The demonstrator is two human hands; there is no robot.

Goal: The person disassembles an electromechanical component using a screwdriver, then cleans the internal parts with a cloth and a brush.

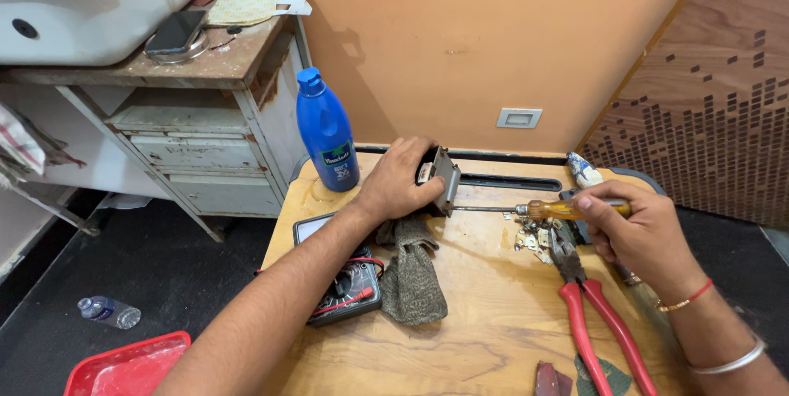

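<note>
On a small wooden table [493, 314] against an orange wall, left hand [397, 182] clamps a grey metal part [445, 181] at 12 o'clock, right hand [637, 232] fisted round a screwdriver [542, 209] poking it from 3 o'clock; red pliers [596, 314] at 5, part's far side hidden

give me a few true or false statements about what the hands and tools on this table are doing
1. The right hand holds a screwdriver with an amber handle. True.
2. The left hand rests on the blue bottle. False: it grips a small grey metal part; the bottle stands apart.
3. The red pliers lie on the table. True.
4. The grey cloth covers the pliers. False: it lies under the left hand, beside a meter.
</note>
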